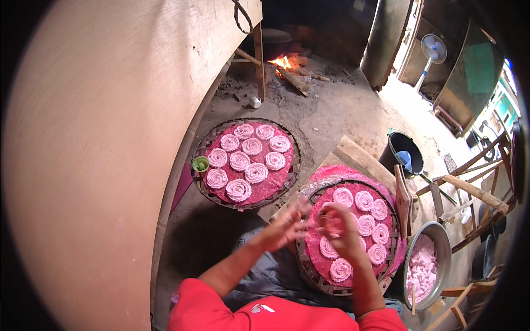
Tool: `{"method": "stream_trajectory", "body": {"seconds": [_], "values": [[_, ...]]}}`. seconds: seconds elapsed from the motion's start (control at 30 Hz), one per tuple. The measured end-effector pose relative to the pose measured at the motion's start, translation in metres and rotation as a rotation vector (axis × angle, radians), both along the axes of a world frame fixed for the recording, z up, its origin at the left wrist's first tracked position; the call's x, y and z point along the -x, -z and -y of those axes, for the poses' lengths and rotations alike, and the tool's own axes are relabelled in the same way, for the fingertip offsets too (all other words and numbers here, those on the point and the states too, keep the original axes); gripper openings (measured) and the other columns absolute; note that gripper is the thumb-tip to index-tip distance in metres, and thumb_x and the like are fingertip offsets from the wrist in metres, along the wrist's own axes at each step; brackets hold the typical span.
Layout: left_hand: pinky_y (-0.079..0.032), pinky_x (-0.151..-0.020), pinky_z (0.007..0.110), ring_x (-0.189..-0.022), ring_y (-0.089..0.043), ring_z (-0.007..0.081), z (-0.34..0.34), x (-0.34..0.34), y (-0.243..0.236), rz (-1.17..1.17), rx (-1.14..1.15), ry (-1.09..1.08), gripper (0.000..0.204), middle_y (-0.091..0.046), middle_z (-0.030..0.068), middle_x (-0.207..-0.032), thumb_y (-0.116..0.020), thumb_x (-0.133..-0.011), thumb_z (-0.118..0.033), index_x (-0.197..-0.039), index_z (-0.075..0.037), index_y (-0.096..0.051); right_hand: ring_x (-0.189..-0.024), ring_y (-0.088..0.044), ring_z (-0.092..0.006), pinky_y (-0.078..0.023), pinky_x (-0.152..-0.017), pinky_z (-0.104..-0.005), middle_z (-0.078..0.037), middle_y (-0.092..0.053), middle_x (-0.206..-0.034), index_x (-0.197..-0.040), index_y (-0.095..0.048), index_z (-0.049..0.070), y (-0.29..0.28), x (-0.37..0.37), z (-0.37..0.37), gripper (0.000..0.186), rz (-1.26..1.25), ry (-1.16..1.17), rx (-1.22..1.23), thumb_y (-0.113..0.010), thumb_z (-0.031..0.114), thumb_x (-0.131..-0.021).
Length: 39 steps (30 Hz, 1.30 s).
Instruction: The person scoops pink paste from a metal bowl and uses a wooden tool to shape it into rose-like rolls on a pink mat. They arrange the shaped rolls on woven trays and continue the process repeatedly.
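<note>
My left hand (282, 227) is over the near side of the right-hand round tray, its blurred fingers apart and nothing seen in them. Close beside it, my right hand (341, 234) curls its fingers above the same tray; whatever lies inside them is blurred. Beneath both hands is that woven round tray (313, 263), lined with pink sheeting and bearing several pale pink swirled rosettes (366, 224). A second woven tray (279, 185) with similar rosettes (252, 147) lies to the left on the floor. A small green cup (200, 164) rests at its left rim.
A large basin (441, 259) of pale pink dough-like mass stands at right. Behind it are a black bucket (393, 157) and wooden frames (477, 193). A wood fire (282, 62) burns at the back near a white mug (254, 102). A large pale board (105, 138) fills the left.
</note>
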<state>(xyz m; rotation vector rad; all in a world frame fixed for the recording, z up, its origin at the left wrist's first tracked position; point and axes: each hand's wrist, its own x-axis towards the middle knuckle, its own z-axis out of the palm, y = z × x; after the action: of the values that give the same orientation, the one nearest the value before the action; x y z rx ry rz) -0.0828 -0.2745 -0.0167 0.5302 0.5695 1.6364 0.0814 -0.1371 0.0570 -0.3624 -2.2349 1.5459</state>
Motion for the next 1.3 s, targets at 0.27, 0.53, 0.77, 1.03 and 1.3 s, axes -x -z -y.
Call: {"method": "stream_trajectory", "body": {"seconds": [0.27, 0.53, 0.77, 1.03, 1.3], "values": [[-0.059, -0.073, 0.034, -0.082, -0.069, 0.0225, -0.011, 0.043, -0.006, 0.088, 0.168, -0.32, 0.023, -0.066, 0.0104, -0.104, -0.05, -0.1, -0.023, -0.111, -0.005, -0.058, -0.137, -0.031, -0.0386, -0.027, -0.112, -0.0491, -0.02, -0.027, -0.149, -0.144, -0.036, 0.01, -0.015, 0.023, 0.007, 0.088, 0.018, 0.067, -0.527, -0.083, 0.032, -0.072], [-0.053, -0.072, 0.039, -0.085, -0.068, 0.0271, -0.032, 0.362, 0.033, -1.232, 0.567, -1.314, 0.025, -0.069, 0.0135, -0.091, -0.063, -0.09, -0.023, -0.107, -0.004, -0.062, -0.128, -0.043, -0.0301, -0.035, -0.106, -0.0401, -0.015, -0.045, -0.137, -0.13, -0.051, 0.005, -0.009, -0.131, -0.074, 0.055, 0.1, 0.601, -0.516, -0.072, 0.023, -0.083], [-0.051, -0.069, 0.046, -0.082, -0.066, 0.0384, -0.051, 0.437, 0.076, -1.498, 1.03, -1.329, 0.019, -0.067, 0.0179, -0.084, -0.069, -0.079, -0.012, -0.092, -0.004, -0.059, -0.11, -0.052, -0.0236, -0.045, -0.092, -0.0325, -0.013, -0.048, -0.128, -0.125, -0.052, 0.001, 0.038, -0.334, -0.103, 0.034, 0.309, 1.177, -0.423, -0.059, 0.015, -0.094], [-0.051, -0.073, 0.044, -0.087, -0.063, 0.0351, -0.06, 0.422, 0.057, -1.686, 1.14, -1.327, 0.016, -0.064, 0.0145, -0.092, -0.073, -0.078, -0.018, -0.08, -0.007, -0.062, -0.102, -0.058, -0.0234, -0.049, -0.084, -0.0314, -0.013, -0.053, -0.121, -0.122, -0.053, -0.003, 0.062, -0.413, -0.088, 0.03, 0.41, 1.3, -0.422, -0.056, 0.012, -0.095], [-0.047, -0.085, 0.044, -0.097, -0.058, 0.0296, -0.074, 0.352, 0.005, -1.814, 0.777, -1.278, 0.018, -0.061, 0.0015, -0.114, -0.075, -0.074, -0.031, -0.083, -0.016, -0.069, -0.107, -0.056, -0.0219, -0.05, -0.084, -0.0308, -0.012, -0.053, -0.119, -0.115, -0.057, -0.001, 0.063, -0.363, -0.101, 0.024, 0.324, 1.161, -0.374, -0.059, 0.008, -0.092]]}}
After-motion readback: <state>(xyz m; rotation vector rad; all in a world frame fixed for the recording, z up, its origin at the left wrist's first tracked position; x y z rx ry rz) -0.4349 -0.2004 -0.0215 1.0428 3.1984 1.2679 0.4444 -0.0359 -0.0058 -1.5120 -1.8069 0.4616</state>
